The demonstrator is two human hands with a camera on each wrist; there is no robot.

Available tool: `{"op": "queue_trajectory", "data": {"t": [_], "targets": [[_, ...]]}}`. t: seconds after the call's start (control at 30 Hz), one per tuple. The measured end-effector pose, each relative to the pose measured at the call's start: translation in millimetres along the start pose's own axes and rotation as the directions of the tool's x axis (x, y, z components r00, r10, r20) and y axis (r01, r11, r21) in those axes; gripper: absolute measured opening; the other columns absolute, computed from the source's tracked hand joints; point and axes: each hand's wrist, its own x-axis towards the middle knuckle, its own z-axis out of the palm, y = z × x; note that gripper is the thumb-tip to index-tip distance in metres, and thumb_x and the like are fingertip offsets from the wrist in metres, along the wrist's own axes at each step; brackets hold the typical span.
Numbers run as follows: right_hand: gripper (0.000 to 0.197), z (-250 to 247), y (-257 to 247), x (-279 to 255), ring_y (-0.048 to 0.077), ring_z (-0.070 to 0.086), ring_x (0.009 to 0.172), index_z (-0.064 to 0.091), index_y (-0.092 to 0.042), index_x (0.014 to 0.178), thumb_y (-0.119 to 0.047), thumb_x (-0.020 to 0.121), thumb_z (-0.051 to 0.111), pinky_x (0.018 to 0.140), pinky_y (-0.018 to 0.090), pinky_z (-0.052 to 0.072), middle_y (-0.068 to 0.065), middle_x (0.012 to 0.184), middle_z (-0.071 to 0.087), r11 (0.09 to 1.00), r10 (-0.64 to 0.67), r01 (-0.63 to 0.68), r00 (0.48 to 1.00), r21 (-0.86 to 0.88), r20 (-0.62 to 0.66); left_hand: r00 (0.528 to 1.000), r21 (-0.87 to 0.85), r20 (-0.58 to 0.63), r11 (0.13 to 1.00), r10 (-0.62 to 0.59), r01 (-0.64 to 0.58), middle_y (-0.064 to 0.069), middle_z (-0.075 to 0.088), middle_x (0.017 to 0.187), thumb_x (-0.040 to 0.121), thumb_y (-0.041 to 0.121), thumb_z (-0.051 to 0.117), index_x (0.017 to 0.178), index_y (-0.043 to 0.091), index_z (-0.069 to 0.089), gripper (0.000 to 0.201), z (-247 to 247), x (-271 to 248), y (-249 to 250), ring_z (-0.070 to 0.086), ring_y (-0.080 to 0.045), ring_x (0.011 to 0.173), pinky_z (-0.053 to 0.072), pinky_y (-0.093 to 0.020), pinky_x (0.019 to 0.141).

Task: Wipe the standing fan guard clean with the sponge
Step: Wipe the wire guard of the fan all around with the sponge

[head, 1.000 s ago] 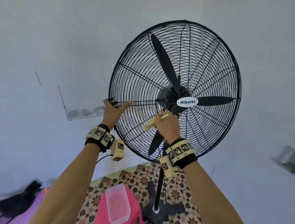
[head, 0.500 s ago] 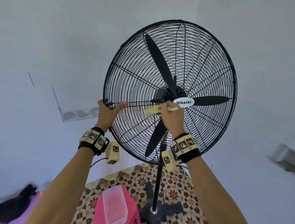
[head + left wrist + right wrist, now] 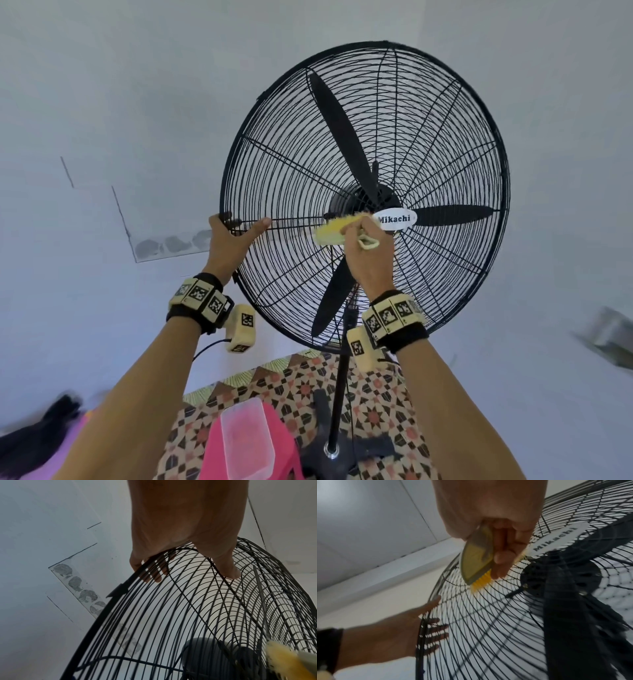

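The wiping is under way, with no visible sign of how much of the fan guard (image 3: 363,195) is already clean: the black wires look alike all over, so finished and unfinished zones cannot be told apart. The right hand (image 3: 371,255) holds the sponge (image 3: 334,231), which in the right wrist view reads as a pale-backed scrubber with yellow bristles; its fingers (image 3: 500,561) are curled round the body, pressed together, and the bristles touch the front wires just left of the white centre badge (image 3: 396,219). The left hand (image 3: 229,245) steadies the guard at its left rim: the thumb lies on the front wires, and the other fingers (image 3: 150,574), slightly spread, wrap behind the rim. Judged from the contact point, the work sits at the middle-left of the guard; the top, right and lower sectors, and the rear cage, probably remain.
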Motion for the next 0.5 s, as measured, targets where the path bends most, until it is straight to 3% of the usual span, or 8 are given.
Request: {"op": "queue_trajectory", "data": {"t": [0.1,0.17,0.23,0.33,0.43,0.5], "targets": [[0.028,2.4,13.1,-6.0,0.016,0.057,0.052,0.064,-0.012,0.076,-0.027,0.096,0.051,0.041,0.027,0.041,0.004,0.066,0.065,0.982,0.092,-0.081,0.994,-0.17,0.057,1.0,-0.003,-0.001,1.0,-0.005,0.005,-0.001,0.05,0.125,0.067,0.067,0.081,0.134,0.017,0.033,0.096,-2.0,2.0,-0.1,0.051,-0.024,0.122,0.042,-0.045,0.11],[0.031,-7.3,8.2,-1.3,0.015,0.056,0.049,0.063,-0.014,0.069,-0.028,0.096,0.055,0.041,0.024,0.041,0.003,0.06,0.062,0.964,0.145,-0.12,0.985,-0.237,0.092,1.0,-0.002,0.005,1.0,-0.017,0.017,-0.002,0.05,0.128,0.068,0.068,0.082,0.138,0.015,0.033,0.101,-4.3,2.7,-2.5,0.051,-0.026,0.124,0.041,-0.048,0.111],[0.029,-17.6,-2.2,6.5,0.004,0.049,0.042,0.066,-0.013,0.073,-0.021,0.099,0.056,0.039,0.016,0.035,0.002,0.06,0.062,0.987,0.105,-0.093,0.99,-0.132,0.09,1.0,-0.001,0.009,1.0,-0.016,0.016,-0.003,0.05,0.13,0.067,0.07,0.083,0.14,0.014,0.032,0.105,-3.9,2.7,-3.8,0.05,-0.027,0.127,0.041,-0.049,0.112],[0.022,-18.9,-8.2,15.8,0.003,0.051,0.043,0.068,-0.006,0.086,-0.014,0.1,0.054,0.039,0.012,0.034,0.003,0.068,0.068,0.999,-0.032,0.032,0.999,-0.013,-0.033,1.0,0.002,0.0,1.0,-0.008,0.008,-0.001,0.05,0.126,0.067,0.068,0.082,0.139,0.014,0.033,0.102,-2.3,0.4,-2.5,0.051,-0.025,0.124,0.042,-0.046,0.11],[0.023,-11.0,12.7,10.5,0.016,0.056,0.048,0.069,-0.007,0.086,-0.016,0.099,0.052,0.04,0.023,0.038,0.002,0.071,0.069,0.997,0.062,-0.063,0.998,-0.045,-0.034,1.0,-0.001,-0.005,1.0,-0.007,0.007,-0.003,0.05,0.13,0.066,0.069,0.081,0.14,0.014,0.033,0.104,-2.2,-0.3,-0.8,0.05,-0.025,0.125,0.042,-0.044,0.109],[0.027,-14.9,25.3,6.0,0.021,0.059,0.052,0.072,-0.009,0.083,-0.019,0.099,0.052,0.042,0.024,0.038,0.003,0.072,0.07,0.984,0.132,-0.131,0.991,-0.124,0.006,1.0,-0.004,-0.014,1.0,-0.004,0.004,-0.003,0.05,0.13,0.066,0.069,0.08,0.14,0.014,0.033,0.104,-2.4,-0.2,0.1,0.05,-0.025,0.125,0.042,-0.045,0.109]]}}
